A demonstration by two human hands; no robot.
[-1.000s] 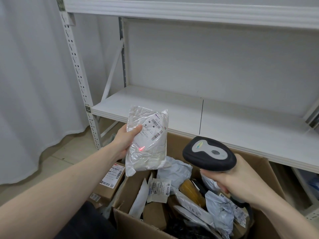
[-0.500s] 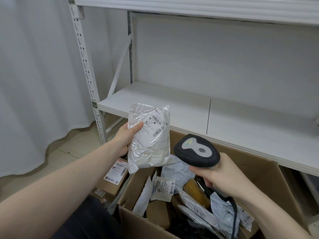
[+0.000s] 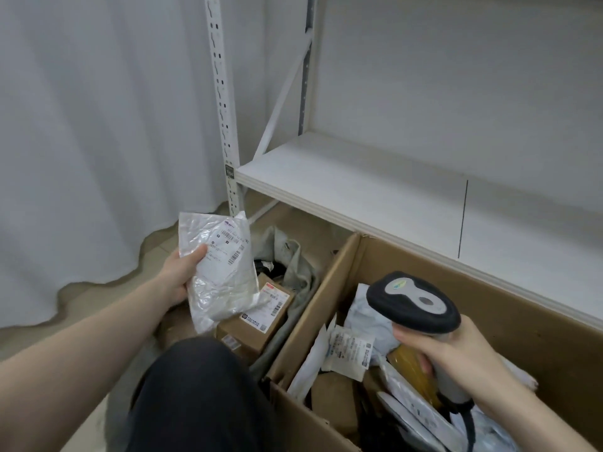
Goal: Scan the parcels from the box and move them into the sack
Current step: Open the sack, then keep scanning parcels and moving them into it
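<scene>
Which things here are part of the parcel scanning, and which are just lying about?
Part of the job:
silver parcel in the left hand
scanner in the right hand
cardboard box of parcels
grey sack

Just there:
shelf rack
white curtain

Sack (image 3: 295, 265) left of box (image 3: 329, 295), shelf (image 3: 359, 184) behind.

Left hand (image 3: 177, 278) grips parcel (image 3: 222, 272); right hand (image 3: 456, 357) scanner (image 3: 414, 303).

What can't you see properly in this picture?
- Head view: the writing on the parcel label is too small and blurry to read.
- The sack is mostly hidden behind the parcel and a small carton.
- The box runs off the bottom and right edges.
- The scanner handle is covered by the right hand.
</scene>
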